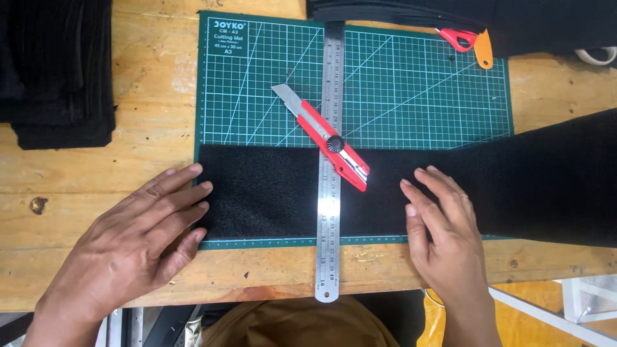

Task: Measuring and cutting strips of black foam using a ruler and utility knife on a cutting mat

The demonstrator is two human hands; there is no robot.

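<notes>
A wide black fabric strip (270,189) lies across the lower part of a green cutting mat (411,90) and runs off to the right. A steel ruler (330,193) lies upright across the strip, and a red utility knife (328,138) with its blade out rests diagonally over the ruler. My left hand (138,238) lies flat with spread fingers, its fingertips on the strip's left end. My right hand (443,225) presses flat on the strip just right of the ruler. Neither hand holds anything.
A wooden table (154,109) carries it all. Stacks of black fabric pieces (58,71) sit at the far left, and more black material (398,13) at the top. Red-handled scissors (457,38) and an orange tool (484,51) lie at the mat's top right.
</notes>
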